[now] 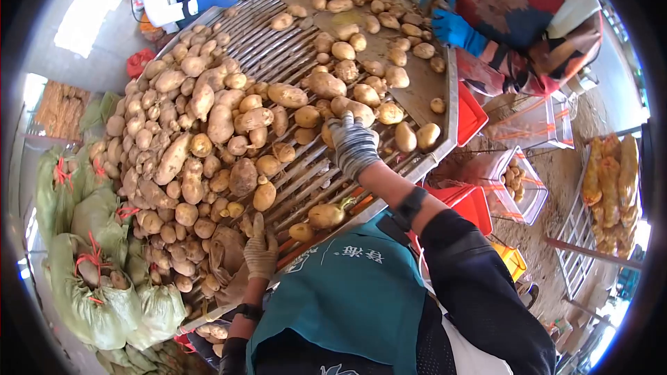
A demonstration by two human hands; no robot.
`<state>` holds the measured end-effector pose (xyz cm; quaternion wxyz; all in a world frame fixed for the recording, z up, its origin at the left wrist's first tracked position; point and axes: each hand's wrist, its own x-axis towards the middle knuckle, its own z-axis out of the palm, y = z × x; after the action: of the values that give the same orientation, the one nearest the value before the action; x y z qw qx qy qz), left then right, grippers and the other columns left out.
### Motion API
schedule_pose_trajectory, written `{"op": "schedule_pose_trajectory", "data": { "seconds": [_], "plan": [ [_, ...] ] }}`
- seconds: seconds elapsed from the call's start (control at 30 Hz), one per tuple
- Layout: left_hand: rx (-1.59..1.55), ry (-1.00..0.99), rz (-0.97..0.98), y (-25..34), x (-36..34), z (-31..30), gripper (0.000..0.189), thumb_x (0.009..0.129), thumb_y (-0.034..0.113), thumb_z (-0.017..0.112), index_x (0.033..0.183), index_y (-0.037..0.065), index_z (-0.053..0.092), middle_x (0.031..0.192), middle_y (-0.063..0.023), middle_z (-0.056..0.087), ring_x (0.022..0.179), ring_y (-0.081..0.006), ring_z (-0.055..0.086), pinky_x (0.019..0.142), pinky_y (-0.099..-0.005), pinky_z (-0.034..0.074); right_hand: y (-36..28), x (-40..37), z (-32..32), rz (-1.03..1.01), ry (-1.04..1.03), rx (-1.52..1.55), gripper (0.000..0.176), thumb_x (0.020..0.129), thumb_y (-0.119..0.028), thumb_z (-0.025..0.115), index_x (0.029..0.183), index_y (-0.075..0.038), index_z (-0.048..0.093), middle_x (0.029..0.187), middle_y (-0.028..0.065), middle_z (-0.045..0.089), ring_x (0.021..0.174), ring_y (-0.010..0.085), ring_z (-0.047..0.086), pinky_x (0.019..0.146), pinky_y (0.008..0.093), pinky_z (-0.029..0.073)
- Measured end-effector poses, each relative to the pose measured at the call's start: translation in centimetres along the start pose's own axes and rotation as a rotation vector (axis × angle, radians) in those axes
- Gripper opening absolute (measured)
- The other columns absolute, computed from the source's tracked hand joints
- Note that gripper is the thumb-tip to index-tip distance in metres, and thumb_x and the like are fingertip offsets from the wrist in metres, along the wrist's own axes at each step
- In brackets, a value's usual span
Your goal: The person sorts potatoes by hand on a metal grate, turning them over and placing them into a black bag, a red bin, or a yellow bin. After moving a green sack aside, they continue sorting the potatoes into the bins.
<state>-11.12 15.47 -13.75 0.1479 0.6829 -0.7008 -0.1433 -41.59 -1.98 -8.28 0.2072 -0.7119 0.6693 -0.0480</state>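
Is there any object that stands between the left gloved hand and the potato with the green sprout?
Yes, one: a smaller potato lies on the slatted grate between the left hand and the sprouted potato. From above, nothing visible covers the sprouted potato.

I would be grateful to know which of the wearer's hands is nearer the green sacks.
Left. The left hand is to the right of the green sacks, with potatoes between them; the right hand is farther right and farther forward, at a large potato.
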Motion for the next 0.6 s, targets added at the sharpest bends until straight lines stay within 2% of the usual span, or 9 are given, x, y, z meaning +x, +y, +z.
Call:
{"op": "schedule_pose_trajectory", "data": {
  "seconds": [0.13,0.2,0.3,0.33,0.37,0.4,0.43,0.53,0.6],
  "plan": [
    [0.051,-0.088,-0.115,1.9,0.7,-0.8,0.058,0.088,0.012,0.057,0.144,0.009,0.042,0.137,-0.0320,0.048,0.095,-0.0450,0.064,0.079,-0.0478,0.053,0.8,1.5,1.5,-0.154,0.105,-0.020,0.061,0.072,-0.024,0.078,0.127,-0.008,0.056,0.127,0.0225,0.052,0.112,0.0383,0.057,0.088,0.0448,0.052],
    [0.067,-0.117,-0.127,1.3,0.7,-0.4,0.059,0.088,0.013,0.057,0.144,0.009,0.041,0.139,-0.0334,0.044,0.095,-0.0455,0.064,0.079,-0.0478,0.053,1.4,0.9,0.4,-0.189,0.099,-0.050,0.061,0.071,-0.025,0.079,0.125,-0.009,0.057,0.126,0.0228,0.053,0.110,0.0378,0.058,0.088,0.0436,0.053],
    [0.115,-0.118,-0.080,0.9,0.5,-0.2,0.059,0.089,0.015,0.057,0.145,0.011,0.039,0.145,-0.0349,0.034,0.093,-0.0459,0.065,0.077,-0.0491,0.054,3.4,-2.0,0.6,-0.107,0.044,0.699,0.065,0.074,-0.031,0.082,0.126,-0.004,0.055,0.127,0.0218,0.055,0.119,0.0353,0.055,0.097,0.0401,0.048],
    [0.141,-0.076,-0.030,1.0,0.6,-0.1,0.060,0.090,0.016,0.056,0.146,0.013,0.036,0.149,-0.0349,0.028,0.091,-0.0459,0.065,0.075,-0.0504,0.054,4.3,-3.6,0.7,-0.120,-0.129,1.290,0.071,0.076,-0.029,0.079,0.134,-0.003,0.048,0.131,0.0172,0.055,0.121,0.0305,0.055,0.102,0.0389,0.045],
    [0.141,-0.087,-0.008,1.1,0.6,-0.2,0.060,0.090,0.016,0.056,0.146,0.013,0.036,0.149,-0.0349,0.028,0.091,-0.0459,0.065,0.075,-0.0504,0.054,4.8,-5.2,0.9,-0.091,-0.251,1.660,0.076,0.077,-0.029,0.079,0.139,-0.003,0.043,0.134,0.0159,0.054,0.122,0.0298,0.055,0.105,0.0390,0.043],
    [0.147,-0.136,-0.072,1.4,0.7,-0.5,0.061,0.090,0.015,0.056,0.147,0.010,0.036,0.134,-0.0343,0.043,0.089,-0.0461,0.065,0.076,-0.0500,0.053,5.0,-6.7,1.1,-0.066,-0.370,2.031,0.082,0.077,-0.029,0.078,0.144,-0.003,0.038,0.136,0.0146,0.053,0.123,0.0291,0.054,0.107,0.0392,0.042],
    [0.155,-0.184,-0.132,1.6,0.8,-0.6,0.061,0.089,0.013,0.055,0.147,0.007,0.036,0.118,-0.0337,0.059,0.087,-0.0462,0.064,0.076,-0.0497,0.052,5.0,-8.0,1.1,-0.130,-0.394,2.159,0.080,0.081,-0.029,0.074,0.146,-0.004,0.035,0.136,0.0149,0.053,0.121,0.0281,0.056,0.101,0.0400,0.048],
    [0.135,-0.092,-0.018,1.5,0.7,-0.3,0.062,0.090,0.014,0.053,0.148,0.006,0.033,0.120,-0.0344,0.057,0.091,-0.0454,0.064,0.078,-0.0494,0.052,4.7,-12.1,0.2,-0.104,-0.464,2.454,0.079,0.086,-0.046,0.069,0.146,-0.006,0.037,0.127,0.0178,0.059,0.108,0.0296,0.065,0.075,0.0401,0.062],
    [0.136,-0.281,-0.146,2.0,1.3,-0.9,0.062,0.091,0.014,0.052,0.148,0.005,0.031,0.130,-0.0347,0.051,0.097,-0.0455,0.063,0.082,-0.0483,0.052,4.9,-13.3,2.3,-0.175,-0.629,2.605,0.080,0.083,-0.043,0.073,0.143,-0.003,0.039,0.131,0.0255,0.055,0.105,0.0402,0.065,0.072,0.0476,0.062]
  ]
}}
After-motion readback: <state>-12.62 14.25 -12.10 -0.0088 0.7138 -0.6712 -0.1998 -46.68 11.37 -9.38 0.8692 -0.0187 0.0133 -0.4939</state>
